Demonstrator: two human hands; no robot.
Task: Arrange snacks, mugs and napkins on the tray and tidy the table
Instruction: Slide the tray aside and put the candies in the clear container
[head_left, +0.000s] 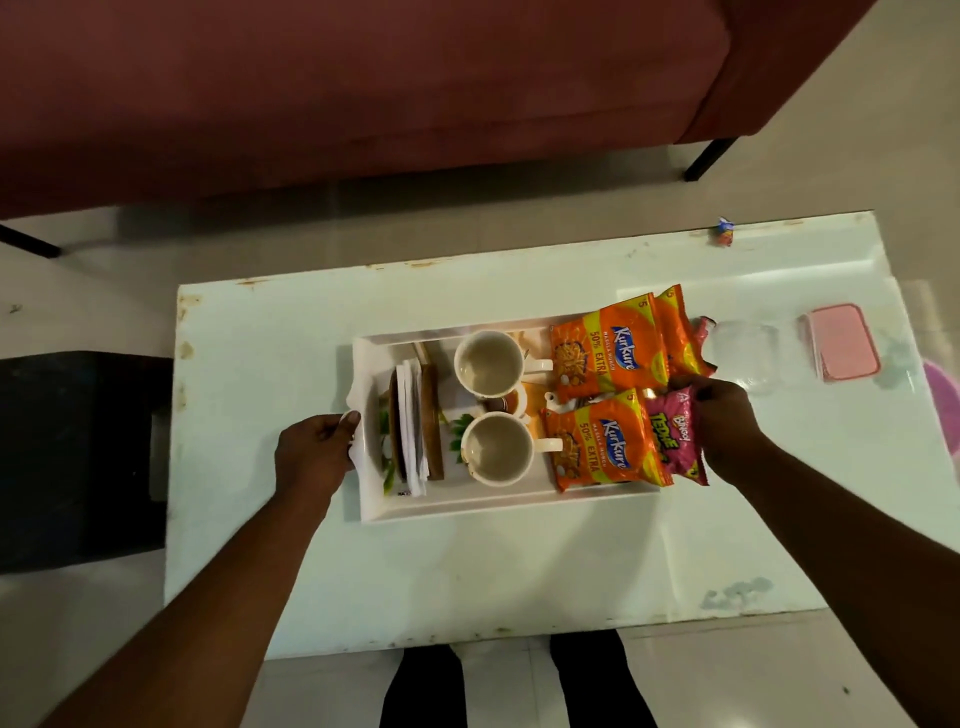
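A white tray (498, 506) lies on the white table (467, 582). It holds two white mugs (488, 362) (497, 448), a wooden napkin holder with white napkins (413, 431), orange Kurkure packets (605, 353) (597, 441) and a pink snack packet (672, 441). My left hand (311, 449) grips the tray's left end. My right hand (719, 415) is closed at the tray's right end, over the pink packet; the tray edge under it is hidden.
A pink-lidded box (844, 345) and a clear container (743, 353) sit on the table's right side. A small wrapper (724, 232) lies at the far edge. A maroon sofa (363, 93) stands beyond; a dark stool (78, 457) is at left.
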